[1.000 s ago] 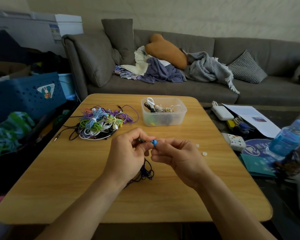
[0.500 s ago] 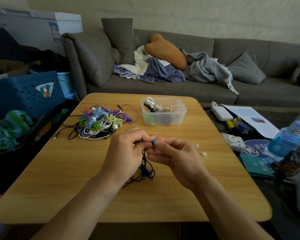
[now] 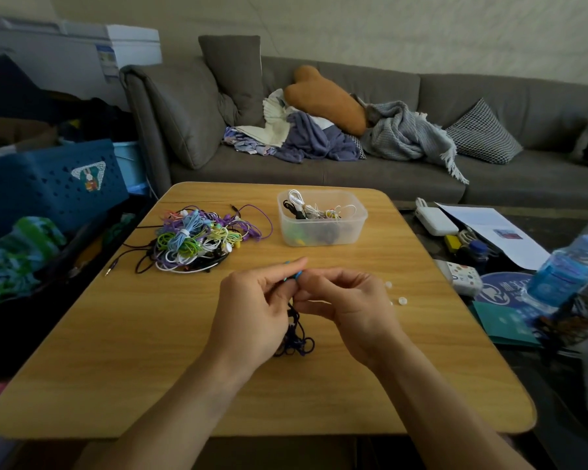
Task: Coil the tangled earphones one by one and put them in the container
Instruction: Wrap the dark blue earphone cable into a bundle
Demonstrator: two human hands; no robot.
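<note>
Blue earphone [image 3: 294, 320] above table [image 3: 150, 351] centre: earbud end pinched between left hand [image 3: 252, 317] and right hand [image 3: 350, 310], dark cord dangling to loose loops on wood. Beyond, tangled pile [image 3: 197, 239] at left, container [image 3: 321, 217] with coiled sets at right.

A grey sofa [image 3: 353, 171] stands against a pale wall [image 3: 387, 32]; a wooden table [image 3: 150, 351] sits before it.

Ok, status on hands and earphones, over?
Both hands, left and right, pinch the dark blue earphone, cord hanging uncoiled. Pile waiting. Container path clear.
</note>
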